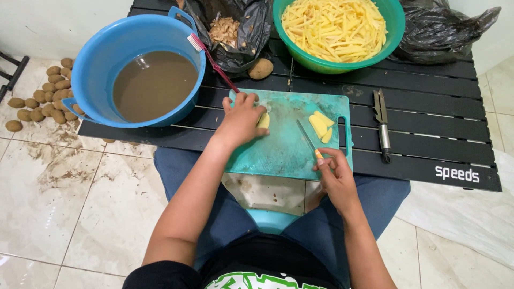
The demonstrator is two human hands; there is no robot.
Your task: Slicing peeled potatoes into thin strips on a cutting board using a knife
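Head view: person sat w/ a black slatted table (428, 115) over their lap, teal cutting board (284, 144) at its near edge. Left hand (241, 119) lay palm-down on the board's upper-left part, fingers curled over a peeled potato piece (263, 121), pressing it to the board. Right hand (334, 174) sat at the board's lower-right edge, closed around the orange handle of a small knife (308, 138); blade pointed up-left across the board, tip approx. mid-board, apart from the held piece. A few cut potato slabs (321, 126) lay stacked just beside the board's handle slot, right side.

Behind the board: green bowl (396, 21) full of pale potato sticks (334, 27), top centre. Left of it an open black bag (249, 37) w/ peelings (224, 29) inside, and one unpeeled potato (261, 68) touching the bag's front. Blue tub (101, 53) of muddy brown water stood at the table's left end; a pink-handled toothbrush (211, 59) leaned from its rim down toward the board. Metal peeler (382, 126) lay on the slats right of the board, well apart from both hands. Second black bag (444, 29) at top right. On the tile floor, left, a heap of unpeeled potatoes (45, 96).
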